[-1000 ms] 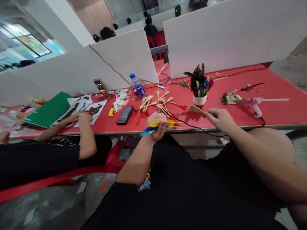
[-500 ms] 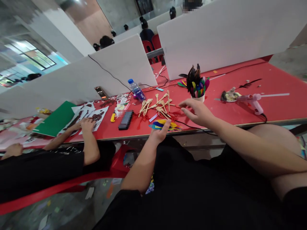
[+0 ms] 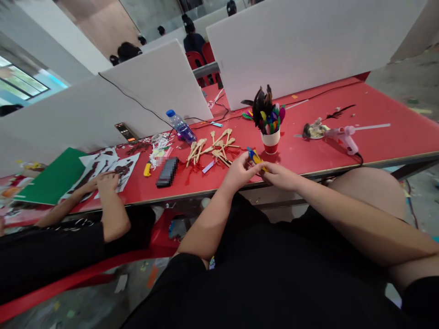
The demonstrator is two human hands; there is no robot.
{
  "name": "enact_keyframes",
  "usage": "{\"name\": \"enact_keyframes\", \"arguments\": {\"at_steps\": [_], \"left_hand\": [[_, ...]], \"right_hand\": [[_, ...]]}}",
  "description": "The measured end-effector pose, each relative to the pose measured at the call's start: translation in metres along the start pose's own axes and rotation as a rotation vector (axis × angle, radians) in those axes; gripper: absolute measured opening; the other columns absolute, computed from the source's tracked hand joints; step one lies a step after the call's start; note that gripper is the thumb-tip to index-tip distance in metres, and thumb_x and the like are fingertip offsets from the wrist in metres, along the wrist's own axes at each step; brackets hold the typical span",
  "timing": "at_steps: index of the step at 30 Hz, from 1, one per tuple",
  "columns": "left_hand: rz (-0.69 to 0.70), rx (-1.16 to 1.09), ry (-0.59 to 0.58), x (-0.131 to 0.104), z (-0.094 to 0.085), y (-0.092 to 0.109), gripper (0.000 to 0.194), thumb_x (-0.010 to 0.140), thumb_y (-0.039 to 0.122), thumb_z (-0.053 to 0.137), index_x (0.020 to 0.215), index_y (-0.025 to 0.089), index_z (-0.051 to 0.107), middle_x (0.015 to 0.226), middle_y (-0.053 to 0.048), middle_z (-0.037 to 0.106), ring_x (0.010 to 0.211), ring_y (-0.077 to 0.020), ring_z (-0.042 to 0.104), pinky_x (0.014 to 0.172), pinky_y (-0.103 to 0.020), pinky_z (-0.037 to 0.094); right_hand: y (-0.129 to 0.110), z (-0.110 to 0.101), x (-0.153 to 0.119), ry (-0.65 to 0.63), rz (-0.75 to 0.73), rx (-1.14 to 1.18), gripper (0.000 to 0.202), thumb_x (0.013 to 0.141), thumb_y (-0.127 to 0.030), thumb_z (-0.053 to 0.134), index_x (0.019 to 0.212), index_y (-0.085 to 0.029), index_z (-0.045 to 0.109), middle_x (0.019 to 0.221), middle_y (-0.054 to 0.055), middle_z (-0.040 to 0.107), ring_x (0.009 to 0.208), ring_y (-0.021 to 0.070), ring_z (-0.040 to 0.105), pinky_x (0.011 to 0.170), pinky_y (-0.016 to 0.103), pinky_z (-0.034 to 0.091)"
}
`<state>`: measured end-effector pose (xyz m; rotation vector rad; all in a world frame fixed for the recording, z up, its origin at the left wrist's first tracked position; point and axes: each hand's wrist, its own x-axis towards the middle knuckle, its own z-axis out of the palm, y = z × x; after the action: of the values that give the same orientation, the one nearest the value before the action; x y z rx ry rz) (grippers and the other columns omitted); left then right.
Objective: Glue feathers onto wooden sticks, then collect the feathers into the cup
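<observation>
Both of my hands meet at the table's front edge around a small bundle of blue and yellow feathers. My left hand is closed on the bundle from the left. From the right, my right hand grips its lower end, the fingers partly hidden. Just behind my hands stands a red and white cup full of black and coloured feathers. Left of them lies a loose pile of wooden sticks with red strands beneath.
On the red table are a pink glue gun at right, a bottle, a black phone and a yellow cutter. Another person's hands rest on papers at left. White partitions stand behind.
The feather bundle has been lifted off the table in my left hand. My right hand has come in from beside the cup and closed on it. The view has shifted right.
</observation>
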<state>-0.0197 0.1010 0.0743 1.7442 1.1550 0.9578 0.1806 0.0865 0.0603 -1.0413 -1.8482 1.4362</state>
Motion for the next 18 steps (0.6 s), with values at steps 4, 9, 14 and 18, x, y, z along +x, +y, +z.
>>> {"name": "enact_keyframes", "arguments": {"at_steps": [4,9,14,18], "left_hand": [[-0.036,-0.217,-0.096,0.004,-0.001,0.004,0.071,0.079,0.063,0.098,0.128,0.018,0.074,0.102,-0.007,0.078,0.088,-0.0198,0.072,0.076,-0.029,0.058],[-0.09,-0.215,-0.202,0.01,-0.005,0.015,0.056,0.08,0.053,0.098,0.118,0.015,0.079,0.106,-0.011,0.083,0.09,-0.022,0.076,0.075,-0.03,0.062],[-0.082,-0.168,-0.107,0.022,0.002,0.015,0.041,0.087,0.049,0.09,0.106,0.015,0.079,0.093,-0.007,0.08,0.079,-0.0171,0.072,0.068,-0.026,0.059],[-0.035,-0.068,-0.056,0.033,0.002,0.02,0.029,0.093,0.043,0.085,0.102,0.016,0.078,0.086,-0.004,0.077,0.073,-0.0154,0.07,0.066,-0.025,0.056]], "right_hand": [[0.0,-0.007,0.001,-0.058,0.01,0.145,0.012,0.098,-0.033,0.061,0.103,-0.024,0.056,0.073,-0.006,0.046,0.06,0.0142,0.041,0.058,0.029,0.038],[0.005,-0.009,0.005,-0.029,0.036,0.173,0.009,0.092,-0.027,0.061,0.097,-0.024,0.054,0.07,-0.006,0.043,0.06,0.0141,0.038,0.057,0.028,0.035],[0.002,-0.012,0.008,0.129,-0.126,-0.038,0.016,0.093,-0.023,0.058,0.107,-0.02,0.065,0.092,0.003,0.067,0.083,0.0198,0.058,0.074,0.033,0.05],[0.002,-0.032,0.007,0.156,-0.158,-0.115,0.03,0.099,-0.028,0.061,0.126,-0.019,0.07,0.109,0.009,0.077,0.097,0.0253,0.068,0.09,0.04,0.057]]}}
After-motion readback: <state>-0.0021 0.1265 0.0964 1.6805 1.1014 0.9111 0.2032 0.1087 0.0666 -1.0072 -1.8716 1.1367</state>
